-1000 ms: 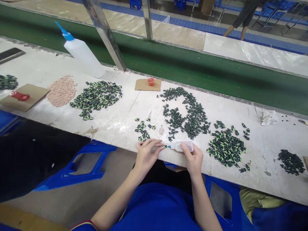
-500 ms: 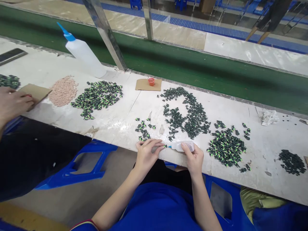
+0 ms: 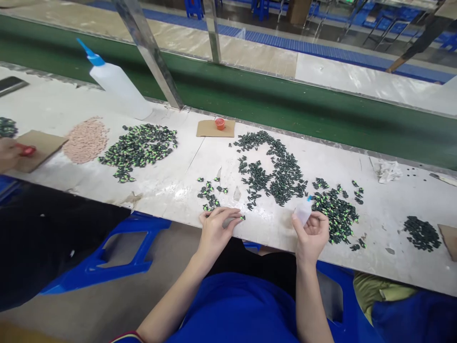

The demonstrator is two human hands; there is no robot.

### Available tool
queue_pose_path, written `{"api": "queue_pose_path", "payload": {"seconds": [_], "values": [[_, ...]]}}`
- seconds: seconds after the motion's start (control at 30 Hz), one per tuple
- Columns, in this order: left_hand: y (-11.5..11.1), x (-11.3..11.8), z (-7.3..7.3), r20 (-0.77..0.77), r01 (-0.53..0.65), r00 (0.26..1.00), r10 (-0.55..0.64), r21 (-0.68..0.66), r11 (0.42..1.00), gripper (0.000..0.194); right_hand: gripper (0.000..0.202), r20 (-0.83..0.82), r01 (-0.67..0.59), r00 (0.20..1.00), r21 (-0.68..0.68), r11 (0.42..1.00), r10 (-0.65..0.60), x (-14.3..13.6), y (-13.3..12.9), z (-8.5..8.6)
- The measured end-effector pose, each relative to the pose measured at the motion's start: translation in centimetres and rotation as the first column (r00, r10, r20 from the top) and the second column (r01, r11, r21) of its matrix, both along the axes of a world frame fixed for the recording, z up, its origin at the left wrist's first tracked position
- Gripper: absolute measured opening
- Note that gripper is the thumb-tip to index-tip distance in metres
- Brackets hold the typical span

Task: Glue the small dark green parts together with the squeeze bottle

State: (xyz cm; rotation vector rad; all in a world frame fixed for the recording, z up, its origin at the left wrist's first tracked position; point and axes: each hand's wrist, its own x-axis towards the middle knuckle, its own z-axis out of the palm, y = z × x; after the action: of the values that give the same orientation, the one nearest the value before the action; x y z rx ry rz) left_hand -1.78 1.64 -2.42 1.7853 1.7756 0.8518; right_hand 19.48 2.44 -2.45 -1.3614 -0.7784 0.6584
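Note:
My left hand (image 3: 216, 227) is closed at the table's front edge around a slim grey tool (image 3: 229, 221), mostly hidden by the fingers. At the tool's right end sits a small black-and-green piece (image 3: 243, 217). My right hand (image 3: 311, 233) grips a small translucent squeeze bottle (image 3: 303, 211) between thumb and fingers, its blue nozzle pointing up and away. That bottle is just left of a heap of black-and-green pieces (image 3: 335, 214). A few similar pieces (image 3: 207, 191) lie beyond my left hand. Many small dark green pieces (image 3: 285, 176) are spread between and beyond both hands.
Further left are another black-and-green heap (image 3: 139, 147), a pile of pinkish bits (image 3: 85, 140) and a large white bottle (image 3: 121, 88). A red cup (image 3: 220, 124) stands on cardboard (image 3: 205, 128). A co-worker's hand (image 3: 7, 155) is at far left. Black pieces (image 3: 422, 233) lie right.
My right hand has drawn the squeeze bottle away to the right from the piece at my left hand and tipped it nozzle up. My left hand keeps its hold, nearly still.

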Motion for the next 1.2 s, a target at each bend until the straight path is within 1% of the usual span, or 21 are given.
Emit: {"api": "queue_pose_path", "payload": {"seconds": [0.07,0.2,0.27,0.3,0.37,0.4,0.43,0.47,0.5,0.57,0.63,0.77,0.8,0.87,0.93,0.97,1.0,1.03,1.07,1.13,1.2], "values": [[0.0,-0.1,0.2,-0.009,0.013,1.000,-0.013,-0.013,1.000,0.008,0.048,0.014,-0.027,1.000,0.003,1.000,0.027,0.6,0.3,0.0],[-0.1,-0.1,0.2,-0.041,0.035,0.999,-0.035,0.014,0.999,0.009,0.051,0.101,-0.056,0.993,-0.082,0.995,0.064,1.0,0.5,-0.2],[-0.1,0.1,0.1,-0.070,0.055,0.996,-0.052,0.038,0.998,0.010,0.056,0.163,-0.037,0.986,-0.055,0.998,0.045,0.8,0.2,-0.1],[-0.1,0.1,0.0,-0.084,0.068,0.994,-0.064,0.048,0.997,0.010,0.060,0.216,-0.008,0.976,-0.012,1.000,0.011,0.6,-0.1,0.0],[-0.1,0.3,-0.1,-0.101,0.089,0.991,-0.083,0.059,0.994,0.009,0.066,0.357,0.093,0.924,0.128,0.987,-0.133,0.1,-0.8,0.4],[0.0,0.4,-0.2,-0.102,0.092,0.991,-0.085,0.064,0.994,0.009,0.065,0.432,0.132,0.876,0.216,0.967,-0.216,-0.3,-1.2,0.5],[0.0,0.5,-0.2,-0.100,0.090,0.991,-0.083,0.068,0.994,0.008,0.061,0.499,0.139,0.821,0.295,0.945,-0.276,-0.8,-1.6,0.7],[0.0,0.5,-0.3,-0.097,0.087,0.992,-0.080,0.070,0.994,0.008,0.055,0.559,0.111,0.773,0.347,0.931,-0.300,-1.4,-1.9,0.7],[0.1,0.5,-0.3,-0.094,0.083,0.993,-0.077,0.071,0.994,0.008,0.049,0.614,0.061,0.735,0.363,0.930,-0.288,-1.9,-2.0,0.7],[0.2,0.5,-0.3,-0.086,0.083,0.993,-0.076,0.071,0.994,0.009,0.039,0.697,-0.031,0.690,0.298,0.954,-0.195,-3.0,-1.9,0.5],[0.2,0.3,-0.4,-0.074,0.091,0.994,-0.085,0.073,0.993,0.009,0.035,0.739,-0.049,0.662,0.209,0.977,-0.125,-3.7,-1.1,0.3],[0.1,0.0,-0.4,-0.048,0.068,0.997,-0.063,0.112,0.991,0.009,0.038,0.782,-0.067,0.620,0.140,0.988,-0.068,-3.2,0.6,0.2],[0.0,-0.1,-0.5,-0.042,0.056,0.998,-0.051,0.123,0.991,0.009,0.037,0.792,-0.074,0.607,0.139,0.988,-0.066,-3.0,0.7,0.3],[-0.2,-0.4,-0.4,-0.025,0.035,0.999,-0.032,0.134,0.990,0.010,0.032,0.814,-0.073,0.571,0.181,0.981,-0.107,-2.9,0.7,0.7],[-0.3,-0.6,-0.4,0.001,0.010,1.000,-0.010,0.138,0.990,0.011,0.023,0.825,-0.120,0.548,0.240,0.963,-0.137,-3.5,0.2,1.0],[-0.4,-0.7,-0.4,0.016,-0.005,1.000,0.002,0.143,0.990,0.012,0.019,0.826,-0.173,0.553,0.242,0.955,-0.109,-4.0,-0.1,1.1],[-0.4,-0.8,-0.3,0.030,-0.019,0.999,0.014,0.149,0.989,0.013,0.015,0.824,-0.251,0.566,0.210,0.945,-0.033,-4.7,-0.4,1.1],[-0.5,-0.9,-0.3,0.042,-0.031,0.999,0.025,0.156,0.987,0.013,0.011,0.816,-0.324,0.573,0.146,0.935,0.071,-5.4,-0.6,1.0],[-0.5,-0.9,-0.3,0.054,-0.042,0.998,0.034,0.161,0.986,0.013,0.010,0.809,-0.372,0.564,0.074,0.925,0.162,-6.0,-0.8,0.9],[-0.6,-1.0,-0.4,0.080,-0.057,0.996,0.044,0.158,0.986,0.013,0.016,0.803,-0.374,0.541,-0.037,0.927,0.251,-7.1,-0.7,0.4],[-0.7,-1.1,-0.5,0.116,-0.072,0.992,0.055,0.148,0.986,0.014,0.024,0.810,-0.320,0.517,-0.117,0.940,0.277,-7.7,-0.4,0.0]]}}
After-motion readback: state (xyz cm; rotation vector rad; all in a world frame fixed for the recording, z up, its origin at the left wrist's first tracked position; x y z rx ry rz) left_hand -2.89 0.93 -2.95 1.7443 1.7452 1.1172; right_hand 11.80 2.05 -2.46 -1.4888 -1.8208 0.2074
